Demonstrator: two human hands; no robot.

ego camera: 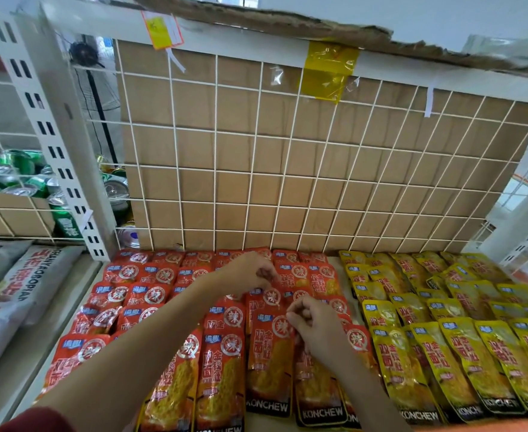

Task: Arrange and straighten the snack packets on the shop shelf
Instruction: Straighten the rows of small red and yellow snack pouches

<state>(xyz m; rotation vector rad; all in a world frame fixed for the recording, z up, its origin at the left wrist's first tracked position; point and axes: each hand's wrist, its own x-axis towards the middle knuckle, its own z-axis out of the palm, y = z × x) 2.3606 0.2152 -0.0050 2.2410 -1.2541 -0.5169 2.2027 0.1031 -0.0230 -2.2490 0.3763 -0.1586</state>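
Observation:
Red snack packets (222, 363) lie in overlapping rows across the left and middle of the shelf. Yellow snack packets (462, 353) fill the right side in the same way. My left hand (250, 272) reaches over the back rows of red packets, its fingers curled and pinching the top edge of a red packet (270, 299). My right hand (314, 327) is nearer the front, with thumb and fingers pinching the top corner of another red packet (270, 357). Both forearms cover some packets in the front rows.
A white wire grid (256, 169) backed by cardboard closes the rear of the shelf. A slotted white upright (53, 141) stands at the left, with green cans (22, 179) behind it. Grey printed sacks (22, 275) lie at the far left.

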